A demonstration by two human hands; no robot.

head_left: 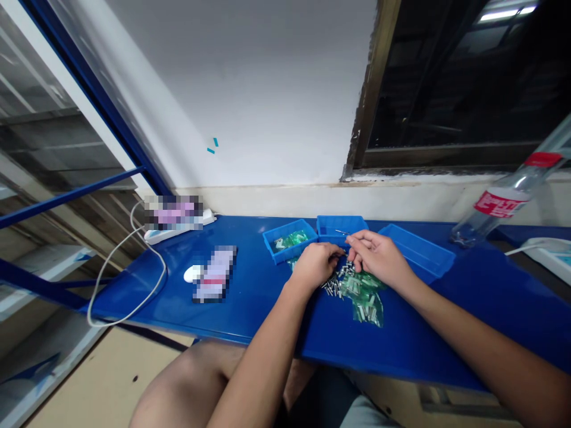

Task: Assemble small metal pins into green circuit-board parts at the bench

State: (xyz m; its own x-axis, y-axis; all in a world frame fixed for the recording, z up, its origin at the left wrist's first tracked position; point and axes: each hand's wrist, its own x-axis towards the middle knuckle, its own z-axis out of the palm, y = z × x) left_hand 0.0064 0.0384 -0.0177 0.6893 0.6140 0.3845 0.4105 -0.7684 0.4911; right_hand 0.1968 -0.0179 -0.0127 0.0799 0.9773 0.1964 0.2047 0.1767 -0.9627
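My right hand (372, 254) pinches a thin metal rod (342, 232), which points left over the middle blue tray (341, 222). Beside it, my left hand (316, 263) has its fingers curled at the edge of a pile of small metal parts (333, 285); what those fingers hold, if anything, is hidden. Green-tinted clear bags (368, 306) with metal pieces lie just below and right of the pile. Another blue tray (289, 239), left of the middle one, contains similar green bags.
At the right stand a third blue tray (419, 252) and a clear bottle (495, 208) with a red label. A blurred flat object (216, 274), a white round item (193, 274), a power strip (181, 230) and a looping white cable (163, 274) lie left on the blue table (259, 306).
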